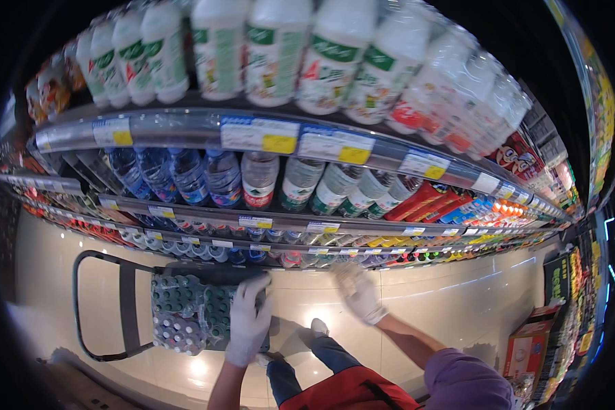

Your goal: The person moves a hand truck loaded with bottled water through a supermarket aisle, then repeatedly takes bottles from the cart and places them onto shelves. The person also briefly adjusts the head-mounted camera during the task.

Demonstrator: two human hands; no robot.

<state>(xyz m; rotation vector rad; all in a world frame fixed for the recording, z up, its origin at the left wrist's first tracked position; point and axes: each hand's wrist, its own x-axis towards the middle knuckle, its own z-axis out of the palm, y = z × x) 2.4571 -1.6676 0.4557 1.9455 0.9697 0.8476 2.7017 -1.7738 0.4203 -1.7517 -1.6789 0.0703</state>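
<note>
And now, white-gloved left hand [249, 320] out over the trolley [127, 304], right beside the wrapped bottle packs [176, 298] loaded on it, fingers half curled, impossible to tell if gripping anything; right hand [359, 296], gloved too, near the shelves [178, 127], smeared by blur, clenched or released, impossible to say; up top, tall white bottles [277, 51]

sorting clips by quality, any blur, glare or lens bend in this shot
Head view: the right hand is smeared, probably by motion, while the left hand looks sharper; head view: bright glare spots mark the glossy floor; head view: fisheye distortion bows the shelf edges, with the corners black.
</note>
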